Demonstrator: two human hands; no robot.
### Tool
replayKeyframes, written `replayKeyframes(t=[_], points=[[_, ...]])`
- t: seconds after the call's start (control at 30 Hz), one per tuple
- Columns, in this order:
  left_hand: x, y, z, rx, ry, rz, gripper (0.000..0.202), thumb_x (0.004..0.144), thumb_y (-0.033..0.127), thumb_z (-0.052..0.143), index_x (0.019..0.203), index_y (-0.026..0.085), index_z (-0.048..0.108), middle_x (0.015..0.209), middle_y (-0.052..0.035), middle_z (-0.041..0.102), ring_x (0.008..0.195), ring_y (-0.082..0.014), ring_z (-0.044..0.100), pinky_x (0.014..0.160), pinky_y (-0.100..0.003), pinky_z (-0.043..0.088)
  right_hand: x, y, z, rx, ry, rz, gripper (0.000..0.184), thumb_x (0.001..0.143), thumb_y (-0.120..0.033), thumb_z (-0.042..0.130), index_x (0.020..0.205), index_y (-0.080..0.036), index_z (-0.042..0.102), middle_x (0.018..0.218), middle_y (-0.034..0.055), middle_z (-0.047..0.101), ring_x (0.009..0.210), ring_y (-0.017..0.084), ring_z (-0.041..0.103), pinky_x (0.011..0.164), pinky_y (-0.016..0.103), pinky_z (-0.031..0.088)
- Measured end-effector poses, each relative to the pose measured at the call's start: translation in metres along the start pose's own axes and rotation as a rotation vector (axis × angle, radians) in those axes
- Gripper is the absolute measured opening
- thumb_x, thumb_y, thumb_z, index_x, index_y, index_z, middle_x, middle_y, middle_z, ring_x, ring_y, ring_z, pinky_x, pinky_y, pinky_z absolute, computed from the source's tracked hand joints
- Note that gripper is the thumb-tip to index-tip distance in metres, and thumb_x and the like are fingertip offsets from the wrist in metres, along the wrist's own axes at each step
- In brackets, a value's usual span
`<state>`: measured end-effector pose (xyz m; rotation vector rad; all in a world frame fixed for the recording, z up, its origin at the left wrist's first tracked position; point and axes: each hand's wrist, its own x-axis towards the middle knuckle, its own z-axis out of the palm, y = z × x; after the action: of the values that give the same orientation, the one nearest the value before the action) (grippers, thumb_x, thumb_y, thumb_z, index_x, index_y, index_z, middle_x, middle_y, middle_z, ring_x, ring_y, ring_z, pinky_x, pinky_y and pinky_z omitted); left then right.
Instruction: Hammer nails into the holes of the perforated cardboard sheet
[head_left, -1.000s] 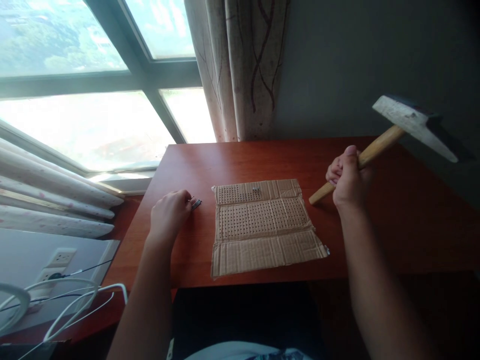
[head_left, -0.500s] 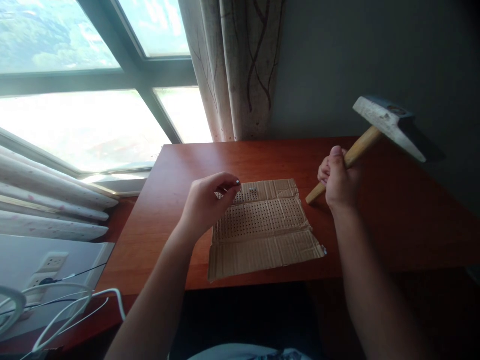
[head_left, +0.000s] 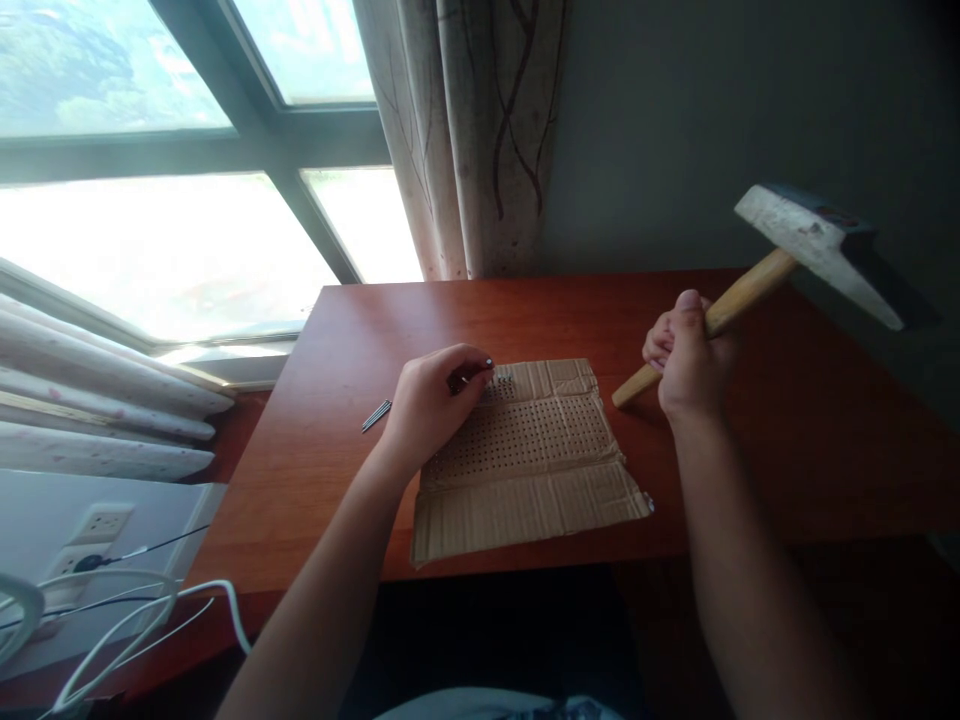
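My left hand pinches a nail, of which only the shiny head shows above the fingertips. It is over the upper left of a flat piece of cardboard punched with rows of small holes. A few small metal pieces, seemingly nail heads, stand near the cardboard's top beside the fingers. My right hand is wrapped round the wooden handle of a hammer, held raised to the right of the cardboard with its head up. Several loose nails lie on the table, left of my left hand.
The reddish-brown wooden table stands against a wall, with a window and curtain at the far left. White cables and a wall socket are at the lower left.
My left hand has shifted right over the cardboard with the nail, uncovering the loose nails. My right hand has moved slightly right, carrying the hammer head further right.
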<state>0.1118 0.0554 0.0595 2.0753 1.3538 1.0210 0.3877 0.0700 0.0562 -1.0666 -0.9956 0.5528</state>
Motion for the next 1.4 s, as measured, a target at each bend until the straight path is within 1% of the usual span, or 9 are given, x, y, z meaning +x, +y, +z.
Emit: replayKeyframes(t=[0.17, 0.37, 0.63, 0.9, 1.03, 1.17, 1.23, 1.3, 1.4], points=[[0.001, 0.001, 0.0, -0.018, -0.007, -0.016, 0.011, 0.085, 0.025, 0.064, 0.089, 0.019, 0.072, 0.079, -0.0021, 0.075, 0.068, -0.0142, 0.068, 0.063, -0.025, 0.053, -0.001, 0.002, -0.001, 0.01, -0.007, 0.001, 0.059, 0.084, -0.065, 0.063, 0.058, -0.023, 0.03, 0.047, -0.0085, 0.027, 0.035, 0.006, 0.025, 0.032, 0.023, 0.019], [0.001, 0.002, -0.001, -0.005, -0.005, -0.024, 0.011, 0.085, 0.026, 0.065, 0.089, 0.019, 0.073, 0.079, -0.0021, 0.076, 0.069, -0.0149, 0.069, 0.064, -0.026, 0.054, -0.001, 0.003, -0.002, 0.03, -0.008, 0.0, 0.056, 0.086, -0.059, 0.065, 0.058, -0.023, 0.032, 0.047, -0.0088, 0.029, 0.036, 0.005, 0.026, 0.033, 0.022, 0.019], [0.002, 0.005, -0.003, 0.055, -0.032, -0.002, 0.012, 0.087, 0.025, 0.063, 0.087, 0.019, 0.073, 0.078, -0.0018, 0.075, 0.066, -0.0138, 0.067, 0.062, -0.025, 0.051, -0.002, 0.001, -0.003, 0.062, -0.009, -0.013, 0.054, 0.087, -0.055, 0.065, 0.059, -0.023, 0.033, 0.048, -0.0085, 0.029, 0.036, 0.005, 0.025, 0.033, 0.023, 0.017], [0.005, 0.007, -0.003, 0.099, -0.056, 0.071, 0.011, 0.085, 0.019, 0.062, 0.088, 0.019, 0.073, 0.079, -0.001, 0.076, 0.066, -0.0136, 0.067, 0.064, -0.024, 0.051, -0.003, -0.001, -0.001, 0.014, -0.017, 0.007, 0.056, 0.083, -0.063, 0.065, 0.06, -0.024, 0.032, 0.048, -0.0089, 0.028, 0.036, 0.005, 0.025, 0.033, 0.023, 0.018], [0.004, 0.004, -0.002, 0.086, -0.053, 0.072, 0.011, 0.085, 0.018, 0.063, 0.088, 0.02, 0.073, 0.078, -0.0003, 0.076, 0.065, -0.013, 0.067, 0.064, -0.024, 0.051, -0.004, -0.004, 0.001, -0.031, -0.043, 0.006, 0.059, 0.084, -0.068, 0.061, 0.06, -0.024, 0.03, 0.048, -0.0084, 0.027, 0.037, 0.006, 0.025, 0.034, 0.024, 0.019], [0.003, 0.0, -0.001, 0.055, -0.05, 0.071, 0.01, 0.085, 0.019, 0.064, 0.088, 0.02, 0.073, 0.08, -0.0003, 0.076, 0.068, -0.0135, 0.068, 0.065, -0.025, 0.051, -0.005, -0.007, 0.001, -0.091, -0.116, 0.017, 0.058, 0.087, -0.067, 0.058, 0.061, -0.024, 0.029, 0.05, -0.0078, 0.026, 0.038, 0.007, 0.026, 0.036, 0.025, 0.02], [0.003, -0.001, -0.001, 0.037, -0.046, 0.075, 0.009, 0.085, 0.019, 0.064, 0.088, 0.02, 0.073, 0.08, -0.0004, 0.076, 0.069, -0.0138, 0.068, 0.065, -0.025, 0.051, -0.005, -0.01, 0.001, -0.133, -0.193, 0.033, 0.057, 0.088, -0.068, 0.054, 0.061, -0.024, 0.03, 0.05, -0.0073, 0.027, 0.039, 0.007, 0.027, 0.037, 0.026, 0.021], [0.002, -0.003, 0.0, 0.015, -0.036, 0.078, 0.009, 0.085, 0.018, 0.064, 0.087, 0.02, 0.073, 0.08, -0.0004, 0.076, 0.069, -0.0138, 0.069, 0.066, -0.025, 0.052, -0.008, -0.013, -0.001, -0.198, -0.293, 0.079, 0.057, 0.089, -0.068, 0.052, 0.061, -0.024, 0.031, 0.052, -0.0067, 0.029, 0.041, 0.008, 0.029, 0.039, 0.026, 0.023], [0.002, -0.005, 0.002, -0.015, -0.023, 0.078, 0.008, 0.085, 0.018, 0.065, 0.087, 0.02, 0.073, 0.08, -0.0005, 0.076, 0.069, -0.0134, 0.068, 0.066, -0.025, 0.051, -0.014, -0.021, -0.007, -0.382, -0.4, 0.124, 0.05, 0.088, -0.065, 0.058, 0.066, -0.024, 0.039, 0.055, -0.0056, 0.037, 0.045, 0.009, 0.035, 0.043, 0.026, 0.027]])
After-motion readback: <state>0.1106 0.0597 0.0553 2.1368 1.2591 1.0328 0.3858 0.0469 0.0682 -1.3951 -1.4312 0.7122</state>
